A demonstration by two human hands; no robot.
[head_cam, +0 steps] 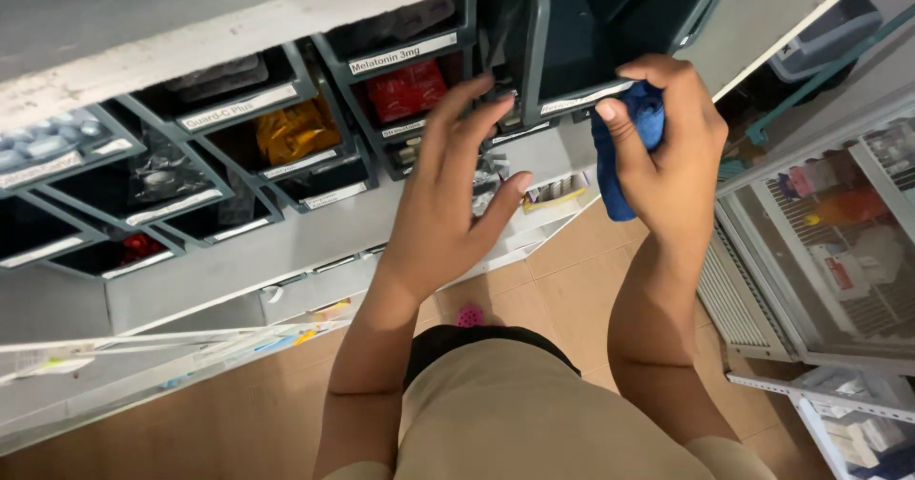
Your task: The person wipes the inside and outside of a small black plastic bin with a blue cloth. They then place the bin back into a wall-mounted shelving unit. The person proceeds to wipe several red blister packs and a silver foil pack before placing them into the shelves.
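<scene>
Right hand (667,146): grip closed on blue cloth (624,156), pressed at front edge of dark bin (572,32). Left hand (453,189): fingers spread, empty, just left of bin.

Looking down at myself, my left hand (440,208) and right hand (667,146) are bare, with no gloves, rings or watch. Both forearms are uncovered (sleeves end out of view). Below the wrists I see beige trousers with a dark waistband or shirt hem above them.
</scene>
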